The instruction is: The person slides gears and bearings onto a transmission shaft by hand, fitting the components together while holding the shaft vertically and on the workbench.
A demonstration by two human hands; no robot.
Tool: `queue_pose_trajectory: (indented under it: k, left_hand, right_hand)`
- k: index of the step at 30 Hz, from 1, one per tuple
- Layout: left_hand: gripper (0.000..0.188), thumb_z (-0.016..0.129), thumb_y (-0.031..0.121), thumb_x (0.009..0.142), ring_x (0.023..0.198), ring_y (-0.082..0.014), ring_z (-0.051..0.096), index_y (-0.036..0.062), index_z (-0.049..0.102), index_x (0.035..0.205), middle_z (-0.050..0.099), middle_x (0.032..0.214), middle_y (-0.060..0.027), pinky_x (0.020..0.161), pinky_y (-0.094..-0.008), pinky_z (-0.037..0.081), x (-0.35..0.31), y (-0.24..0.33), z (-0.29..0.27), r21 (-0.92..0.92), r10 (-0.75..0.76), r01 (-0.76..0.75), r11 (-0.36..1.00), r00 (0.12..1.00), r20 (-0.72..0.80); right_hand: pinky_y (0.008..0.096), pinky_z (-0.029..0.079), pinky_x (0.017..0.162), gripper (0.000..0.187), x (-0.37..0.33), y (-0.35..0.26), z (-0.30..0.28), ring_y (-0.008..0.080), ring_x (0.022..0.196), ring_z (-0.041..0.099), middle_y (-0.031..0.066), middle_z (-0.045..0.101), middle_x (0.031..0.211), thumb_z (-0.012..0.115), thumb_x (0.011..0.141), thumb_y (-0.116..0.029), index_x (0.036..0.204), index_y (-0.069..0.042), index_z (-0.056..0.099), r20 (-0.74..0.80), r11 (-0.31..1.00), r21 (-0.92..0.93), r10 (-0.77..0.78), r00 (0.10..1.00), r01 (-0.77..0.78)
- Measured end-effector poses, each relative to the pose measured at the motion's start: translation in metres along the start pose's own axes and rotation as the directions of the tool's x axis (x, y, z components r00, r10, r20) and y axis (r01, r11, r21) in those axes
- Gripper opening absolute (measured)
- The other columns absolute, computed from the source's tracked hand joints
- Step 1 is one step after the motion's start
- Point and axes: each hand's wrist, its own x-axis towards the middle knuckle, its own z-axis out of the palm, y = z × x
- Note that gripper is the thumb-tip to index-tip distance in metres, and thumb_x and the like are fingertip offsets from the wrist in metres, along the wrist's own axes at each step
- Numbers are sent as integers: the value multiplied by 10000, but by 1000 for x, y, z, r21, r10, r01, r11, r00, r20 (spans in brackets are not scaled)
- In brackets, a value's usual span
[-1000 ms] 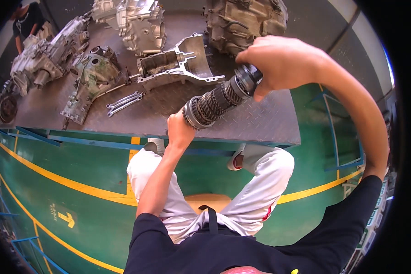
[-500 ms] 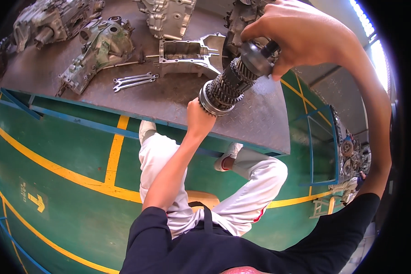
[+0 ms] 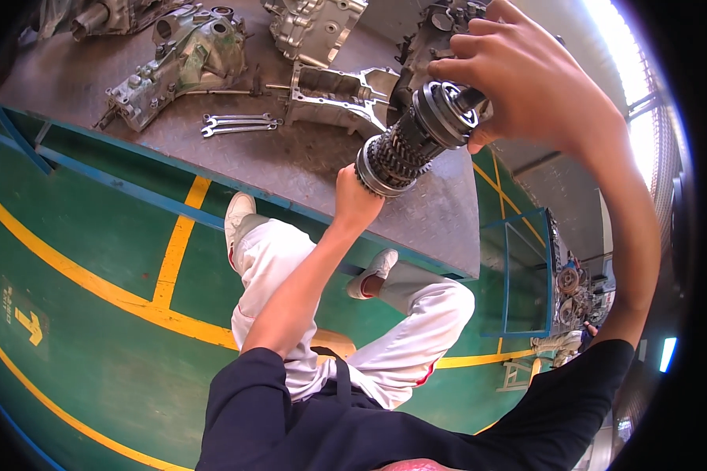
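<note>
A dark gear shaft (image 3: pixel 407 147), stacked with toothed gears and metal rings, slants up to the right above the bench edge. My left hand (image 3: pixel 357 199) is closed around its lower end, beneath the bottom gear; most of those fingers are hidden behind the shaft. At the upper end my right hand (image 3: pixel 518 78) curls over the protruding shaft tip, its thumb beside the large ring. Behind the gears lies an open metal gearbox housing (image 3: pixel 334 100) on the bench.
The steel bench (image 3: pixel 267 161) holds wrenches (image 3: pixel 239 124), a greenish gearbox casing (image 3: pixel 184 67) and a silver casing (image 3: pixel 314 30). A dark metal assembly (image 3: pixel 440 27) stands behind my right hand. A blue frame (image 3: pixel 526 271) stands on the green floor at the right.
The gear shaft has turned a little, so the rings at its upper end show more. Both hands still hold it. The whole view has shifted, with the bench scene moved slightly.
</note>
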Motion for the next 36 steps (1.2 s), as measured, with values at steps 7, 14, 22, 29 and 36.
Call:
queue_pose_trajectory:
  k: [7,14,22,29,36]
  left_hand:
    - [131,717,10,743,799,-329,709,-63,667,839,700,783,-214,669,-349,527,-6,-4,-8,75,15,-13,997,999,-29]
    - [153,738,59,736,815,-428,670,-48,670,822,678,771,-240,655,-398,524,-5,-2,-17,41,26,-23,999,997,-75]
    - [178,749,80,749,870,-439,650,-42,672,852,681,783,-240,680,-388,528,-9,2,-17,121,-54,62,991,996,-72]
    - [152,736,67,746,862,-441,646,-47,661,815,667,785,-248,664,-381,525,-15,-6,-13,92,-22,27,995,999,-49]
    - [165,736,56,726,878,-448,631,-33,659,843,658,793,-249,667,-380,525,-17,0,-6,-9,-23,24,1000,998,58]
  right_hand:
    - [488,300,1155,557,-8,-28,53,211,1146,597,45,656,1175,737,793,-255,1322,-200,573,-239,903,-414,17,971,-118]
    - [510,241,1208,758,-28,-50,78,243,1358,443,63,495,1417,765,704,-34,1394,-229,523,-544,949,-105,196,816,-299]
    - [418,373,1131,738,5,-87,196,311,1387,403,192,389,1488,681,837,-223,1464,1,361,-408,237,800,889,209,551]
    - [339,475,1004,970,31,-86,206,220,1127,629,159,632,1251,880,709,-375,1427,73,407,-208,-343,701,741,639,625]
    - [523,461,1061,1063,57,-74,240,368,1213,586,263,590,1268,892,621,-488,1390,80,428,-442,-638,294,569,693,711]
